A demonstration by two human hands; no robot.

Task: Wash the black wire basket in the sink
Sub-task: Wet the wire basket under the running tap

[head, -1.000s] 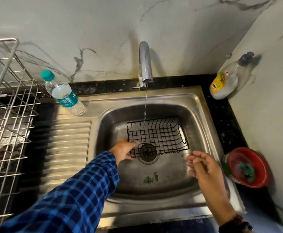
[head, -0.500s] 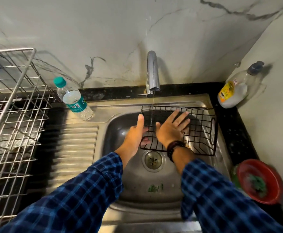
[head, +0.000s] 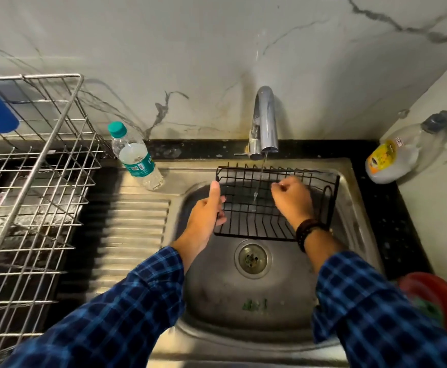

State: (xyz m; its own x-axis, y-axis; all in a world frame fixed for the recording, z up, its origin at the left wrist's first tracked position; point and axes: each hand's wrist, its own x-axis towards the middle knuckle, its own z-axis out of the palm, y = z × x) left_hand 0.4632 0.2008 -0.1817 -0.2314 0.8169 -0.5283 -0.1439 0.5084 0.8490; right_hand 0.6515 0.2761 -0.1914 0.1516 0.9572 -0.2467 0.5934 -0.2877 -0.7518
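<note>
Black wire basket (head: 248, 225) held under the running tap (head: 263, 120) at the sink's (head: 217, 293) 12 o'clock. The left hand (head: 206, 216) grips its left edge; the right hand (head: 292, 200) is curled inside, its grip unclear. Wet wire could slip and drop towards the drain (head: 251, 258), and spray may soak the sleeves (head: 137, 301). The basket is empty. The capped bottle (head: 137, 158) at 10 o'clock holds clear liquid; the red bowl (head: 434, 293) at 4 o'clock holds something green.

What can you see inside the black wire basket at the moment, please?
Only the right hand, fingers curled, and the thin stream from the tap are inside the black wire basket. Whether the hand holds anything, and the wire floor beneath it, is hidden.
</note>
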